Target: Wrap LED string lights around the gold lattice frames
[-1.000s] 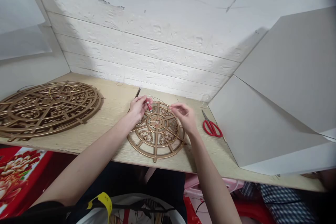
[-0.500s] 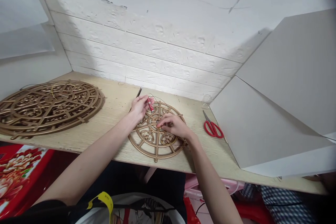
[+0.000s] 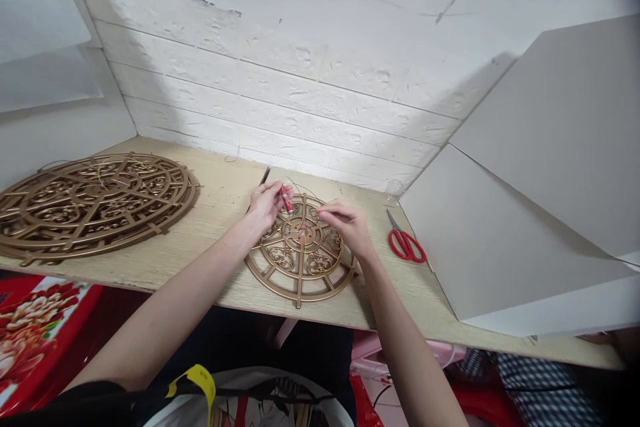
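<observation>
A round gold openwork disc (image 3: pixel 299 280) with scroll patterns lies flat on the wooden table, several small red spots showing around its hub. Above its upper left part, my left hand (image 3: pixel 269 203) is closed on a small red tube (image 3: pixel 287 201) with a silvery end. My right hand (image 3: pixel 347 221) is over the disc's upper right side, thumb and fingertips pinched together. Whatever the pinch holds is too fine to make out. Thin wires (image 3: pixel 303 188) curve over the far rim between my hands.
Red-handled scissors (image 3: pixel 407 245) lie on the table at the right, near a white board (image 3: pixel 475 233). Stacked gold discs (image 3: pixel 175 213) cover the left part of the table. A white brick-patterned wall (image 3: pixel 280 100) stands behind. Below the front edge is a white bin (image 3: pixel 170 413).
My right hand has lifted from the disc's centre and moved up and to the right, uncovering the hub. My left hand stays put with the red tube.
</observation>
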Demonstrator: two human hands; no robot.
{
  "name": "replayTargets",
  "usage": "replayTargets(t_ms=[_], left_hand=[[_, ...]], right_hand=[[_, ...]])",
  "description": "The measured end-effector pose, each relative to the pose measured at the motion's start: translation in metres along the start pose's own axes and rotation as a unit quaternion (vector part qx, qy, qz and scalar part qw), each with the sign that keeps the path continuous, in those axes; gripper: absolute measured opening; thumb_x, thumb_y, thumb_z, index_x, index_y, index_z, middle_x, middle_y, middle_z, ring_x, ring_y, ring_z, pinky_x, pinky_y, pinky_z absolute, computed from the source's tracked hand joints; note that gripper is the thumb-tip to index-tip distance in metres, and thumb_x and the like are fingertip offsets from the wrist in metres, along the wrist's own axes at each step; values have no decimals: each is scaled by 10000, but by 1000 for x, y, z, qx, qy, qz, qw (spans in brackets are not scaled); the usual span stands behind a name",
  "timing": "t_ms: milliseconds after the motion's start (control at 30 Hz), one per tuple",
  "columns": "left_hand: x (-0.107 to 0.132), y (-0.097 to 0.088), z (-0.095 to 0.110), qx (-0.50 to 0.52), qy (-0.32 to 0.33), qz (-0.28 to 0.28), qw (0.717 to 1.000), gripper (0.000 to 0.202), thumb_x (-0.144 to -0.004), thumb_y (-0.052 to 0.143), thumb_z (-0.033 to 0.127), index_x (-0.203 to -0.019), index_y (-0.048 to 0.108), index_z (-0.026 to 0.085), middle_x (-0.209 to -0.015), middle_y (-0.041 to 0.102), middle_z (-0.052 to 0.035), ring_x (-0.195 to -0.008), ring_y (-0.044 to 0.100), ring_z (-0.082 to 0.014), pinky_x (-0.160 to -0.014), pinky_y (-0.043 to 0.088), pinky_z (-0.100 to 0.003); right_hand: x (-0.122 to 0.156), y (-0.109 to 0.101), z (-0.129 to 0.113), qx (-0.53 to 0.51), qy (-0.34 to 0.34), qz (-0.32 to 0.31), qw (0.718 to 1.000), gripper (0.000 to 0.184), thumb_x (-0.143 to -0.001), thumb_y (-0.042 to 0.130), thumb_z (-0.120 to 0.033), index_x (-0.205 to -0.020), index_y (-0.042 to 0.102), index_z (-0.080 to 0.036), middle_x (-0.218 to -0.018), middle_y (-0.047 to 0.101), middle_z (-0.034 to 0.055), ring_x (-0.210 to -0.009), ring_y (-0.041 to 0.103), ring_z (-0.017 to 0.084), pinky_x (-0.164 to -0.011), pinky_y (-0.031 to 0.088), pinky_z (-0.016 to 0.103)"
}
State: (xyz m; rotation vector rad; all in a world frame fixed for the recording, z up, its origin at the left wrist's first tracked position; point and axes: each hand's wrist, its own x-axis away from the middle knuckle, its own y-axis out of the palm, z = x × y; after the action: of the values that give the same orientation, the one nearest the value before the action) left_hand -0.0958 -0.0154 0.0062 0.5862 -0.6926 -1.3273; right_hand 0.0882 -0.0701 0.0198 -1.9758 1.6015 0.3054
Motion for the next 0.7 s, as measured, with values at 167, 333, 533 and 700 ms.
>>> replayTargets(t_ms=[167, 333, 533, 700], left_hand=[[2, 1, 2, 4, -4, 9, 1000, 130, -765, 629, 76, -756, 513, 134, -666, 636, -56, -599, 631, -126, -569, 513, -227], [6, 3, 4, -3, -3, 2, 1000, 121, -773, 614, 65, -739, 513, 125, -672, 637, -67, -600, 633, -131, -558, 507, -227], [7, 4, 5, -8, -7, -7, 1000, 117, -776, 608, 65, -730, 517, 122, -657, 633, -62, -591, 623, -121, -554, 503, -216], [4, 3, 2, 4, -9, 1, 1000, 137, -751, 648, 77, -732, 521, 125, -647, 629, -54, -589, 624, -121, -564, 506, -217]], right_hand=[[-4, -15, 4, -137, 47, 190, 971, 177, -717, 717, -324, -838, 717, -196, -788, 687, 43, -611, 564, 119, -551, 459, 268], [-8, -26, 4, -167, 60, 272, 946, 263, -677, 732, -344, -863, 688, -164, -756, 668, 43, -605, 571, 113, -559, 477, 265], [-4, -29, 5, -169, 126, 188, 959, 290, -645, 768, -326, -873, 694, -164, -796, 688, 48, -634, 611, 121, -575, 493, 255], [3, -36, -4, -69, 165, -73, 981, 235, -737, 697, -330, -905, 703, -166, -862, 701, 58, -697, 624, 131, -627, 502, 260]])
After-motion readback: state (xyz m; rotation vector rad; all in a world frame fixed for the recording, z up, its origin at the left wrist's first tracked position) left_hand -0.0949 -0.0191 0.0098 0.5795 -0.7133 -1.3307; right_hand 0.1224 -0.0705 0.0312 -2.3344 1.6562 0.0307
